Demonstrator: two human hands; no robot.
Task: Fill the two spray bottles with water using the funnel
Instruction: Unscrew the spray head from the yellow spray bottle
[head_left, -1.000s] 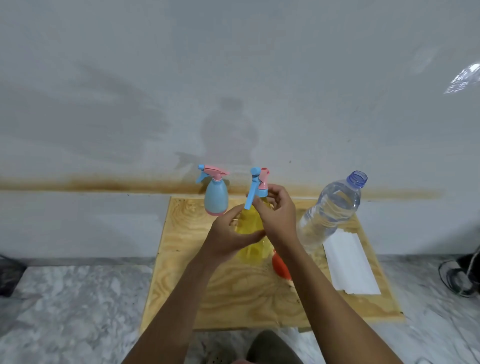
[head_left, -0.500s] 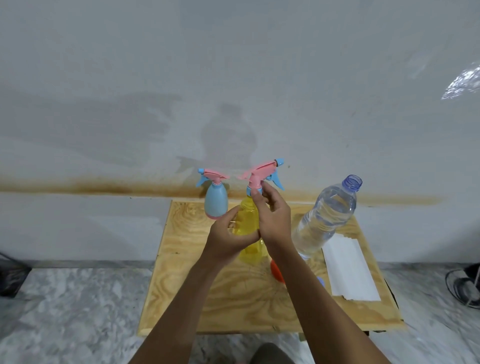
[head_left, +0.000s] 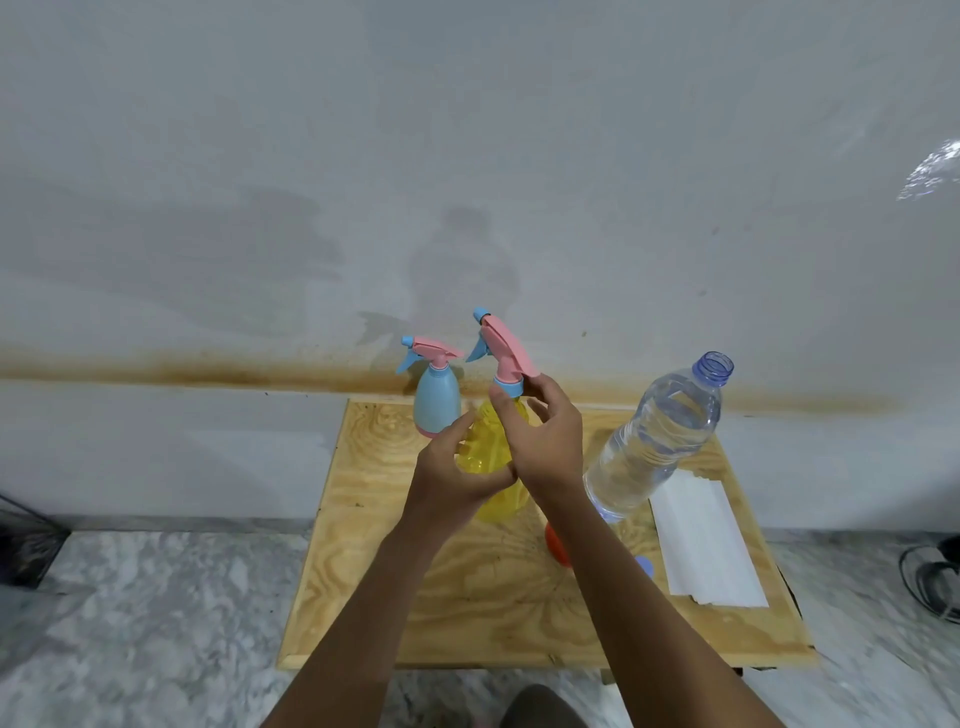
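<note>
— Where do we stand? Our left hand (head_left: 457, 478) is wrapped round the belly of the yellow spray bottle (head_left: 493, 441), which stands on the wooden board (head_left: 363, 545). Our right hand (head_left: 545, 441) pinches the blue collar of its pink trigger head (head_left: 501, 353).

— The head sits tilted, and we cannot tell whether the thread has let go. If we pull while it is half caught, the light bottle may jerk sideways.

— Into what? The blue spray bottle (head_left: 437, 397) stands just beside it on the left, capped.

— That would only topple. We worry more about the water bottle (head_left: 654, 441) near our right forearm. It is open, with its cap (head_left: 644, 565) lying on the board, so an elbow swing would spill it over the folded white paper (head_left: 701, 540).

— And the orange funnel (head_left: 557, 543)?

— It is mostly hidden behind our right forearm, so we could knock it when reaching back.
</note>
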